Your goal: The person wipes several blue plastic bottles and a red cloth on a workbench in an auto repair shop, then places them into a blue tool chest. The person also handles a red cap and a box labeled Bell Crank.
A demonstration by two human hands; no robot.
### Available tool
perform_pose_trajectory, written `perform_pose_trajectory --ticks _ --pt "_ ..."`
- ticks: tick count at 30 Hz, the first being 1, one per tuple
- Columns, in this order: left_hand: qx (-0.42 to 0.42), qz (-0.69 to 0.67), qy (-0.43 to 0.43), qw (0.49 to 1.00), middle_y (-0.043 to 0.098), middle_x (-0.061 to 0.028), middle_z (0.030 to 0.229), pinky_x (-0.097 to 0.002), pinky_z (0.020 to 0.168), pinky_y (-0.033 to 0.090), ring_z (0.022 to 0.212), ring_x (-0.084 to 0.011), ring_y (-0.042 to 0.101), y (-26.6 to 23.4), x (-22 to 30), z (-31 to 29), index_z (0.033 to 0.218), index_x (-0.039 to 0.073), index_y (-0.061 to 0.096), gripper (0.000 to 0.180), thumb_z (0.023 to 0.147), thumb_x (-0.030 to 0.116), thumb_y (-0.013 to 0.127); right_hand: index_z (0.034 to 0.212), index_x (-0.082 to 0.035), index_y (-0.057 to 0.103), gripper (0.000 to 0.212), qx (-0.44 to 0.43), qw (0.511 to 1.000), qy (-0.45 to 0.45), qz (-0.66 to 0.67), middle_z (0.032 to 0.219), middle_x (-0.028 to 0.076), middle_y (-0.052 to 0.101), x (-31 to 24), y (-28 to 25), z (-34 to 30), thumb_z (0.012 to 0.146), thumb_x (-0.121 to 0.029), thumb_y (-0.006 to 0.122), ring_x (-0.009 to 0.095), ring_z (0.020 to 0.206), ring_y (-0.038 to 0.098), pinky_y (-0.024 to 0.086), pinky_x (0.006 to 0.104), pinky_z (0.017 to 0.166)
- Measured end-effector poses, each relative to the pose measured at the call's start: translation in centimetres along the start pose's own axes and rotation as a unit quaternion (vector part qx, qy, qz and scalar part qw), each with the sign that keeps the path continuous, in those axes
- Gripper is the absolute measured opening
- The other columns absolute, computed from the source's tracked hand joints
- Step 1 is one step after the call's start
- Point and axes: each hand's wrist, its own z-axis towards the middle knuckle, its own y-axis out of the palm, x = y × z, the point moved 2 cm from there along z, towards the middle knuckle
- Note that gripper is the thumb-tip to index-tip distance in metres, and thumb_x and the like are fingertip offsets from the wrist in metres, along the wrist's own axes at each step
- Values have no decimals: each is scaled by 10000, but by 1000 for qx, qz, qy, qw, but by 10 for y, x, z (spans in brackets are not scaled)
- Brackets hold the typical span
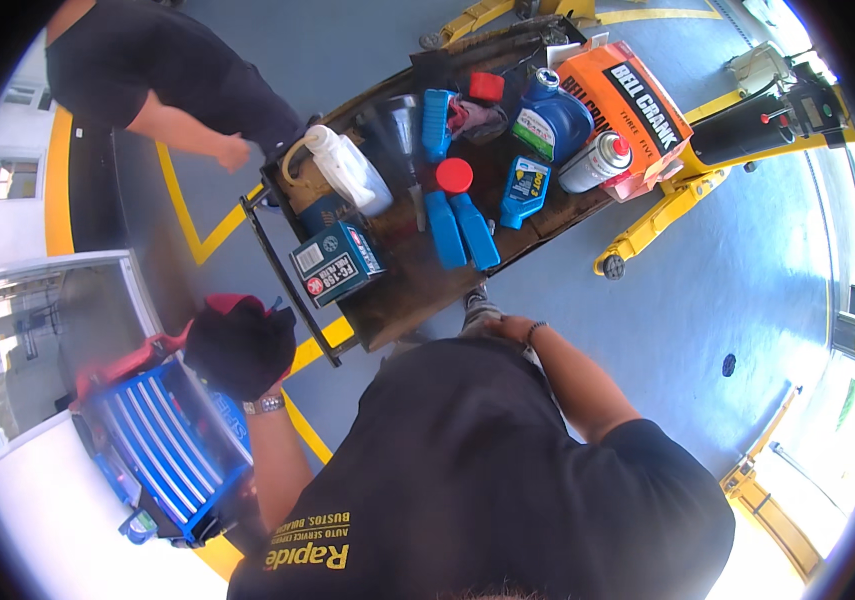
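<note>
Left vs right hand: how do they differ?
Left hand holds a black-and-red fabric bundle; right hand, near the body, shows nothing held. Left hand is mostly hidden; right hand's back shows. Left hand has a silvery metal wristband, right hand a dark bracelet. Both have wristwear.

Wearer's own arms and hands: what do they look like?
Right arm: short black sleeve, bare forearm, dark beaded-looking bracelet at the wrist; right hand ungloved. Left wrist: silver-toned band, watch or bracelet unclear; left hand mostly hidden. No cables visible on either arm.
</note>
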Motion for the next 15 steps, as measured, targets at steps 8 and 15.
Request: perform_pose_trajectory --ticks 8,15 --pt "75 -83 51 992 620 -82 1363 -485 1042 481 1271 -317 587 55 -26 -41 1426 191 568 656 917 600 624 1259 -5 675 680 20 979 -71 188 1241 212 713 -47 -90 -122 1009 -616 515 328 1197 670 555 489 909" --pt "54 -109 11 992 582 -86 1411 -483 1108 401 1318 -318 534 42 -22 -44 1418 172 560 653 911 572 656 1571 -71 351 952 517 852 67 -55 1255 278 672 -143 -184 -95 850 -560 737 399 1121 699 550 495 963"
